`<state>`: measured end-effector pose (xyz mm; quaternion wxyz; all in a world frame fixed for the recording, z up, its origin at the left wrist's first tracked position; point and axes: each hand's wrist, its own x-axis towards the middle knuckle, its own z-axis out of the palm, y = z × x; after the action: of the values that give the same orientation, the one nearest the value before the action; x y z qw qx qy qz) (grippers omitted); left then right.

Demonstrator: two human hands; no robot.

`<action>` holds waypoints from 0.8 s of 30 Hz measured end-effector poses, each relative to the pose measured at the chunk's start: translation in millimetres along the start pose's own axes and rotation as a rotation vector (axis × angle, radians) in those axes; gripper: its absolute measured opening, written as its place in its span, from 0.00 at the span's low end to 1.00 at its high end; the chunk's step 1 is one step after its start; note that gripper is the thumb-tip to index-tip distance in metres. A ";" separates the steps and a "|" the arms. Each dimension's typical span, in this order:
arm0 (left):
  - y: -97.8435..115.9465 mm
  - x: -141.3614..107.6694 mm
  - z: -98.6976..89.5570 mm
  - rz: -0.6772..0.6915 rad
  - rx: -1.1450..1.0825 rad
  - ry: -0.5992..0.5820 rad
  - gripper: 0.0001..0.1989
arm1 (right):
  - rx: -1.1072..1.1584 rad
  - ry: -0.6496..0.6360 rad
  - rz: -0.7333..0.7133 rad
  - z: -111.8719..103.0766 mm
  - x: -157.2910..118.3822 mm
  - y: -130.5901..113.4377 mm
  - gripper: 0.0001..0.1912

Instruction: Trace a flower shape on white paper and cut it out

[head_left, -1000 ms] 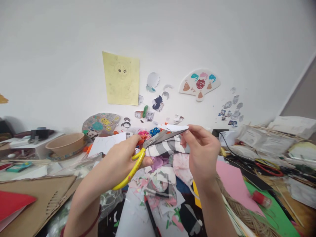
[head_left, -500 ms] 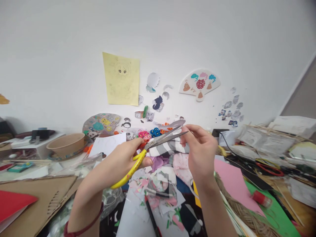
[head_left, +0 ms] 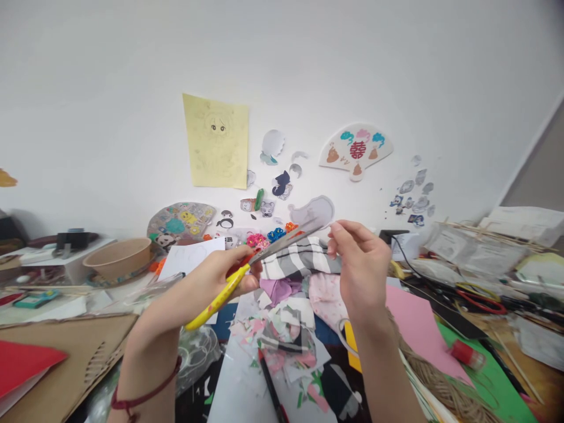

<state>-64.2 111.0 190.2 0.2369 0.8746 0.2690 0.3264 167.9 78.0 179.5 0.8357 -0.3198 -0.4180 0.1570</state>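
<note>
The left hand (head_left: 207, 282) grips yellow-handled scissors (head_left: 215, 302), their steel blades (head_left: 282, 247) closed to a narrow line and angled up toward the right hand (head_left: 363, 270). That hand's pinched fingertips (head_left: 333, 228) sit just below a pale paper cutout (head_left: 312, 211), just past the blade tips; whether they hold it is hard to tell. Striped grey-and-white fabric (head_left: 299, 258) lies beneath the grip. Above, a paper fan (head_left: 356, 150) on the wall bears a red double-happiness character.
</note>
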 end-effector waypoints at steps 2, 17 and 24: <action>1.5 4.9 4.2 -0.024 -0.113 0.071 0.13 | 0.031 -0.014 0.041 0.7 -0.4 -0.8 0.07; 13.0 28.0 45.4 0.018 -0.509 0.710 0.14 | 0.028 -0.405 0.253 7.6 -11.5 -0.1 0.06; 8.8 19.9 30.4 0.004 -0.479 0.569 0.12 | -0.101 -0.592 0.229 -4.6 -5.6 -7.6 0.08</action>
<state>-27.3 109.7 183.7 0.3498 0.6692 0.2385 0.6106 168.1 67.6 179.2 0.6376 -0.3463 -0.6117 0.3153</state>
